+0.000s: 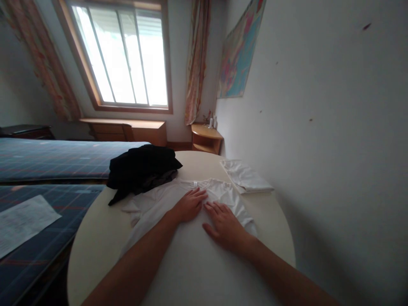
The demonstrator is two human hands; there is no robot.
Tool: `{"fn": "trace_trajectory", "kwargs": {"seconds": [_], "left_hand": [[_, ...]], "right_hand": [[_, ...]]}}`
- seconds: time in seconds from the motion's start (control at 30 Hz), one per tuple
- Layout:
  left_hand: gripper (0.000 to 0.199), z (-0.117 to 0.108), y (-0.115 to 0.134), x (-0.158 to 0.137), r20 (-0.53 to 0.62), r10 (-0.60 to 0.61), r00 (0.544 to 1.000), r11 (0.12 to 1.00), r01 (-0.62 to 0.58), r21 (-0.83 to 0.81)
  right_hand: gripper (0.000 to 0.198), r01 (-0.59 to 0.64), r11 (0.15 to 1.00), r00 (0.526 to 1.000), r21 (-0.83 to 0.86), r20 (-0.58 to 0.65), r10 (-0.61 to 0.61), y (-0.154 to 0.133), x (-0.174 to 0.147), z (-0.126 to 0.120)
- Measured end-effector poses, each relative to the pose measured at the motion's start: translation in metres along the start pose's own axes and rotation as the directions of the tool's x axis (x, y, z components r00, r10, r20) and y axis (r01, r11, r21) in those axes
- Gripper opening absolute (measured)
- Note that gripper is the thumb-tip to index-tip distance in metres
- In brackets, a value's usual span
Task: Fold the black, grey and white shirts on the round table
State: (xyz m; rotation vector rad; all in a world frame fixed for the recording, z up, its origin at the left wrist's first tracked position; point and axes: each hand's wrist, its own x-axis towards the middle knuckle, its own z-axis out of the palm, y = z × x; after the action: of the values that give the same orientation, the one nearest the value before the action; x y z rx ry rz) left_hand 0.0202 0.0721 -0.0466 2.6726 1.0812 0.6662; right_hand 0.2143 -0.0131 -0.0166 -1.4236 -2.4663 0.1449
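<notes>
A white T-shirt (191,259) lies spread on the round cream table (92,233), its collar at the far side and its sleeves out to both sides. My left hand (190,205) rests flat on the shirt just below the collar, fingers stretched out. Close beside it, my right hand (225,225) presses flat on the cloth, thumb apart from the other fingers. Neither hand grips anything. Some wrinkles show around the collar and the right sleeve. The shirt's near end runs out of the bottom of the view.
A black heap of clothing (143,165) sits at the table's back left, touching the shirt. A folded white garment (248,176) lies at the back right, near the wall (334,170). Left of the table are plaid mattresses (73,157) with a paper sheet (25,221).
</notes>
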Motion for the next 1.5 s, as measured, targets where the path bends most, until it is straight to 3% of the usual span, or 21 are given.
{"fn": "trace_trajectory", "kwargs": {"seconds": [0.13, 0.23, 0.3, 0.4, 0.5, 0.6, 0.77, 0.93, 1.17, 1.33, 1.5], "left_hand": [[0.049, 0.000, 0.005, -0.002, -0.021, 0.003, 1.000, 1.000, -0.003, 0.021], [0.052, -0.007, 0.017, -0.003, 0.011, 0.007, 1.000, 0.997, -0.007, 0.071], [0.052, -0.013, 0.026, -0.002, 0.031, 0.036, 0.999, 0.996, -0.038, 0.087], [0.053, -0.020, 0.036, 0.000, 0.051, 0.142, 0.989, 0.988, -0.145, 0.057], [0.052, -0.022, 0.042, 0.001, 0.110, 0.225, 0.968, 0.974, -0.227, 0.011], [0.047, -0.021, 0.044, 0.002, 0.120, 0.255, 0.959, 0.967, -0.255, -0.013], [0.044, -0.020, 0.047, 0.003, 0.076, 0.213, 0.974, 0.977, -0.214, -0.003], [0.041, -0.018, 0.051, 0.004, 0.047, 0.125, 0.991, 0.990, -0.128, 0.061], [0.043, -0.011, 0.045, 0.005, 0.032, 0.106, 0.994, 0.994, -0.107, 0.027], [0.043, -0.005, 0.037, 0.007, -0.130, -0.022, 0.991, 0.989, 0.002, -0.149], [0.046, -0.005, 0.032, 0.008, -0.192, -0.094, 0.977, 0.980, 0.057, -0.191]], "right_hand": [[0.070, 0.045, 0.996, 0.992, 0.072, 0.112, -0.052, 0.008, -0.022, 0.000], [0.055, 0.026, 0.986, 0.998, 0.167, 0.046, -0.034, 0.019, -0.018, -0.010], [0.035, -0.112, 0.980, 0.990, 0.163, -0.067, 0.124, 0.029, -0.014, -0.019], [0.027, -0.403, 0.915, 0.902, -0.017, -0.179, 0.394, 0.047, -0.011, -0.030], [0.030, -0.561, 0.802, 0.828, -0.207, -0.137, 0.544, 0.066, -0.014, -0.037], [0.035, -0.606, 0.763, 0.791, -0.224, -0.071, 0.608, 0.078, -0.017, -0.039], [0.032, -0.588, 0.794, 0.807, -0.153, -0.033, 0.590, 0.083, -0.017, -0.038], [0.021, -0.607, 0.790, 0.789, 0.086, -0.058, 0.612, 0.081, -0.009, -0.037], [0.033, -0.446, 0.819, 0.851, 0.362, -0.112, 0.513, 0.070, -0.003, -0.042], [0.037, -0.329, 0.842, 0.886, 0.428, -0.169, 0.432, 0.040, 0.005, -0.044], [0.050, -0.233, 0.824, 0.956, 0.517, -0.036, 0.292, 0.006, 0.004, -0.031]]}}
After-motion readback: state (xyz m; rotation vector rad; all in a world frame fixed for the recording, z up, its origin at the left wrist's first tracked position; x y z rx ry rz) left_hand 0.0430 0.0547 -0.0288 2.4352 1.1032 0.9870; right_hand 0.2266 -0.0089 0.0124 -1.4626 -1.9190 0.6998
